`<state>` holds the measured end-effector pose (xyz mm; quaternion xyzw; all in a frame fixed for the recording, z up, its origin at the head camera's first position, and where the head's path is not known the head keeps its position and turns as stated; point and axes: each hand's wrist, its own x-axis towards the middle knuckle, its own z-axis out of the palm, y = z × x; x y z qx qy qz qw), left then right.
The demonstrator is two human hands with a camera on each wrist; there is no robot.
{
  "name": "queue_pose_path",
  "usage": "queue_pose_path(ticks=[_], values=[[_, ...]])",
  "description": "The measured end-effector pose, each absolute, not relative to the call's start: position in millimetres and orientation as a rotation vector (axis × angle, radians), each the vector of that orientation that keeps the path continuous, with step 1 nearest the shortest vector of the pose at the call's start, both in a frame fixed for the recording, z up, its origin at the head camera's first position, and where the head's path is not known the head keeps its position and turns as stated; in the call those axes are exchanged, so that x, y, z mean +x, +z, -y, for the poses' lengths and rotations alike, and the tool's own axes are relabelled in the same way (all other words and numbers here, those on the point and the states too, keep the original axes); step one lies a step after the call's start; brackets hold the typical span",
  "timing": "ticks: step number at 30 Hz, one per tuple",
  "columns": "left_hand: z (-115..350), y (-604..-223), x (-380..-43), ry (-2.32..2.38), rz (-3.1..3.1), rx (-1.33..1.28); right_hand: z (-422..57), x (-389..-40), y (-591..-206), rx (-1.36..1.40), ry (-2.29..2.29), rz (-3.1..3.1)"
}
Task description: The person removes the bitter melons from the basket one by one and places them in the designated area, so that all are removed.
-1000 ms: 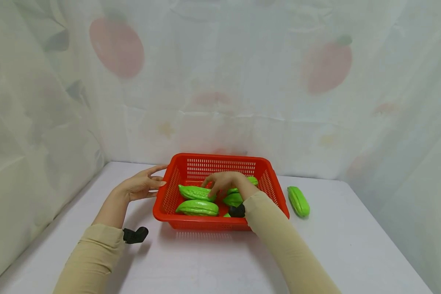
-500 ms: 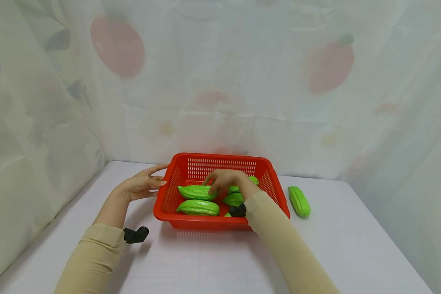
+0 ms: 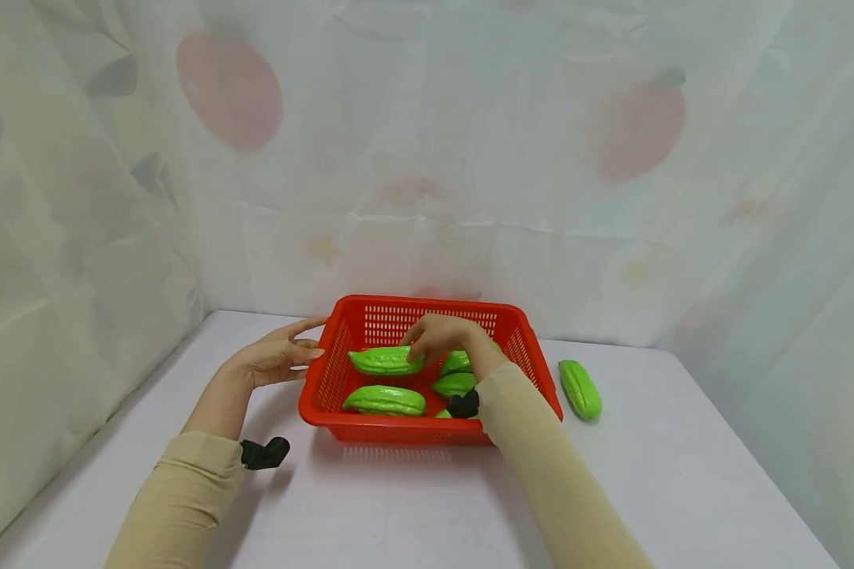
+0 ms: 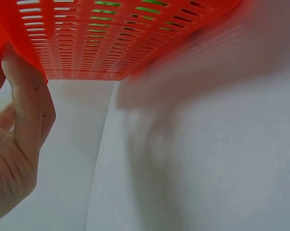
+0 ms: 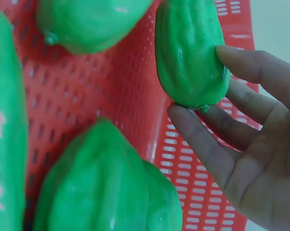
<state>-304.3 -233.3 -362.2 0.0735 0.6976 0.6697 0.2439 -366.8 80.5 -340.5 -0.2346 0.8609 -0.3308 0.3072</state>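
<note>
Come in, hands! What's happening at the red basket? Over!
Left hand holding red basket by its side rim. Right hand pinching one green gourd near its end. Other gourds close by; none on top of it.

Left hand [image 4: 23,120]: at the left edge, its bent fingers are holding the basket.
Red basket [image 4: 80,45]: fills the upper left, with rows of slots.
Green things [image 4: 148,9]: visible through some upper slots; their shape is hidden.
White surface [image 4: 231,168]: carries a soft shadow.
</note>
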Motion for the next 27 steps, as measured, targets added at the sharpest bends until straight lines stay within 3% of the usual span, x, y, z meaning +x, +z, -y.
queue_pose_path(ticks=[27], values=[[239.3, -368.8, -307.0, 1.843, -1.889, 0.211, -142.9, -378.5, -285.2, -0.493, -1.267, -2.144]])
